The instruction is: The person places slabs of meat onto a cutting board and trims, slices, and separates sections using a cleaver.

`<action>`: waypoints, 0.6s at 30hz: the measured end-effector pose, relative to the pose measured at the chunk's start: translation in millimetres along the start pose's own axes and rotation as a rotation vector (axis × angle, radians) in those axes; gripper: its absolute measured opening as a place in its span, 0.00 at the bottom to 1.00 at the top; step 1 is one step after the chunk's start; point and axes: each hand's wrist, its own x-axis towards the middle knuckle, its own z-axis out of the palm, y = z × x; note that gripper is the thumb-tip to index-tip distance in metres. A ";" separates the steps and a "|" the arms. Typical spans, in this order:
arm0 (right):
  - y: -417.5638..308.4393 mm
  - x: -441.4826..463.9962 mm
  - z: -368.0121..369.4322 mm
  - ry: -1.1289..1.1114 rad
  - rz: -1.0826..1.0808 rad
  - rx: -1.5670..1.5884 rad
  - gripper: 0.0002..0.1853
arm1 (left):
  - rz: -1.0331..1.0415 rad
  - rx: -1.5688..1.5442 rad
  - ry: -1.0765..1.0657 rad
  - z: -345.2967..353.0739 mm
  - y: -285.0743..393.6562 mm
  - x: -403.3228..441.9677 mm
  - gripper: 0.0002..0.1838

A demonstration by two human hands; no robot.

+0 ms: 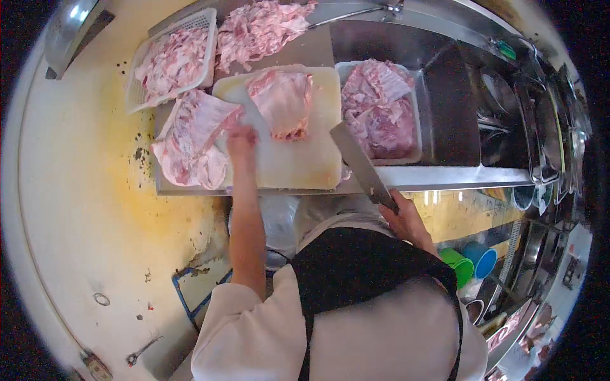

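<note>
My right hand (406, 219) is wrapped round the handle of a cleaver (360, 162), whose broad blade points up and left over the right edge of the cutting board. My left hand (243, 136) is smeared by motion at the board's left side. It is right beside the edge of a large slab of ribs (194, 136), and I cannot make out whether the fingers grip it. A smaller piece of ribs (283, 105) lies flat near the top of the white cutting board (273, 168).
A white perforated basket (208, 44) of meat pieces stands at upper left, beside a loose pile of trimmings (260, 28). Right of the board, a white tub (416, 143) holds more meat, next to the metal sink (441, 108). Green (456, 267) and blue buckets (481, 260) stand below.
</note>
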 end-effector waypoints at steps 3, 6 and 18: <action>3.8 -3.4 -1.1 0.095 0.152 0.076 0.13 | 0.154 0.018 -0.087 57.1 -18.7 7.4 0.10; 5.4 3.4 -6.7 0.099 0.249 0.092 0.14 | 0.189 0.354 -0.099 83.4 -12.8 34.1 0.20; 13.5 22.3 -2.4 0.132 0.059 0.065 0.20 | 0.022 0.154 -0.575 93.2 31.5 37.7 0.33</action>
